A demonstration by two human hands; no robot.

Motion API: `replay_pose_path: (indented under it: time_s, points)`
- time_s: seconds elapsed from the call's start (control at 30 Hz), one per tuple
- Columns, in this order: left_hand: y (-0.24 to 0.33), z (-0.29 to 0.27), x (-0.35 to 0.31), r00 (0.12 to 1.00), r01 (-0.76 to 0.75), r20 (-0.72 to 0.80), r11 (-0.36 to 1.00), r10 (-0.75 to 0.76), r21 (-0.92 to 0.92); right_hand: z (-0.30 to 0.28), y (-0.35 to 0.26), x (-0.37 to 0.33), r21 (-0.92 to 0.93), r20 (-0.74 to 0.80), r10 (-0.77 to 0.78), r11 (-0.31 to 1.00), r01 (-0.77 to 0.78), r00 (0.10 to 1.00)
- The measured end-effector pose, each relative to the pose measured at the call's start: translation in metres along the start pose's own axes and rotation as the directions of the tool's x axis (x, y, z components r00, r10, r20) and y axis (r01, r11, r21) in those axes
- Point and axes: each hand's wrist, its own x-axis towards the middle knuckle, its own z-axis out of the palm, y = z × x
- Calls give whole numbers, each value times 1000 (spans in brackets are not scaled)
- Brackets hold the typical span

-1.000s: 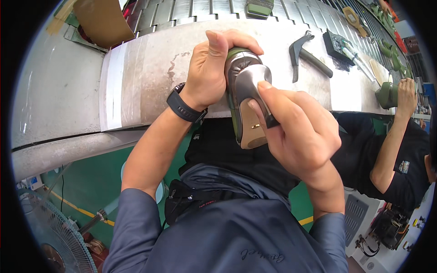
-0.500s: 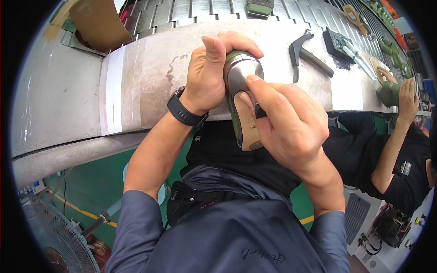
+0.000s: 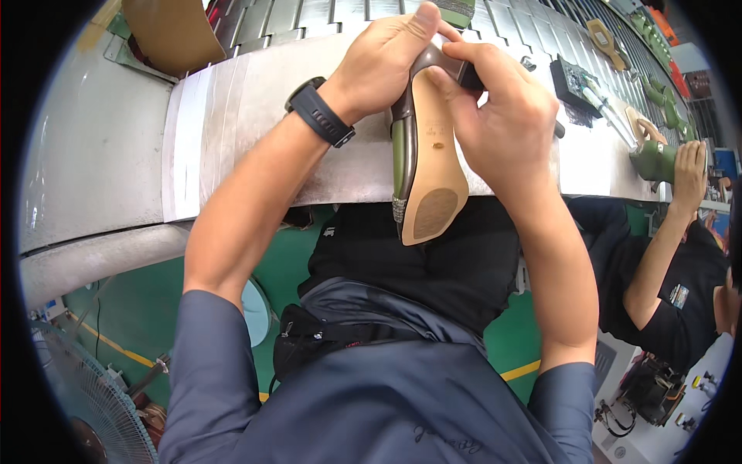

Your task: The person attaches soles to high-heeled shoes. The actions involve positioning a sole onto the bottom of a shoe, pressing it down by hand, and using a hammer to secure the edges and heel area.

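We note the left hand (image 3: 384,68) curled around the rear of the green shoe (image 3: 434,166), fingers partly hidden; the right hand (image 3: 506,112) pinches the dark heel (image 3: 434,59) between thumb and fingers. Shoe sole-up, over the workbench's (image 3: 259,127) front edge, toe toward the lap. We would brace the rear firmly, align heel squarely with sole, and press evenly.
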Motion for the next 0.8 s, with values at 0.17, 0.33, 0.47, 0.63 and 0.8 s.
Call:
replay_pose_path:
  time_s: [0.17, 0.33, 0.47, 0.63, 0.8]
  points:
    - [-13, 3, 4, 999, -36, 20, 986, 40, -161, 1, 2, -2, 93, 28, 125, 987, -127, 992]
    - [-19, -4, 7, 996, -90, -23, 993, 92, 71, -11, 6, -11, 185, 171, 418, 876, -445, 892]
    - [-16, 10, -5, 1000, -16, -18, 979, 13, -201, -26, 11, -8, 211, 708, 507, 514, -832, 492]
    - [-25, 14, -2, 990, -118, -108, 939, 88, -322, -21, 8, 5, 189, 724, 468, 573, -797, 508]
    - [-17, 22, -10, 959, -209, -224, 966, 171, -155, -19, 2, 11, 164, 694, 488, 609, -776, 530]
